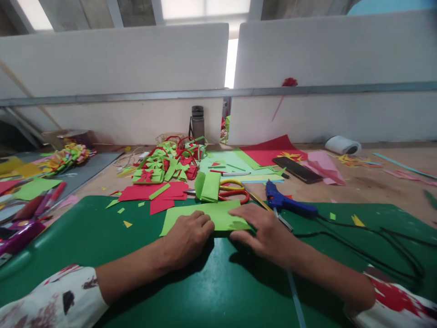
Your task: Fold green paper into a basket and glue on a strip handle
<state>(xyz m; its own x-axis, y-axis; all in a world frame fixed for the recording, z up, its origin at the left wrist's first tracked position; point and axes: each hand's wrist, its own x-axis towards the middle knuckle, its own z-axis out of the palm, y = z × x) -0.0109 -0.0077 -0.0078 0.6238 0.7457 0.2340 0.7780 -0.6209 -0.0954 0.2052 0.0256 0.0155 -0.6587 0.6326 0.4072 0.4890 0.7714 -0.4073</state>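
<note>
A light green paper sheet [205, 214] lies on the dark green cutting mat [102, 237]. My left hand [187, 237] rests on its near edge with the fingers curled and pressed onto the paper. My right hand [262, 232] lies on the sheet's right end, fingers pressed flat along the fold. A folded green paper piece [208, 186] stands just behind the sheet, beside scissors with red and yellow handles [234, 190]. A blue glue gun [287, 202] lies to the right of my right hand, its black cord [375, 241] trailing over the mat.
Red paper [153, 193] and a heap of green and red paper bows [167, 166] lie behind the mat. A black phone [297, 169], pink paper [324, 166], a grey bottle [197, 122] and a white tape roll [342, 145] sit farther back. Pens [37, 205] lie at the left.
</note>
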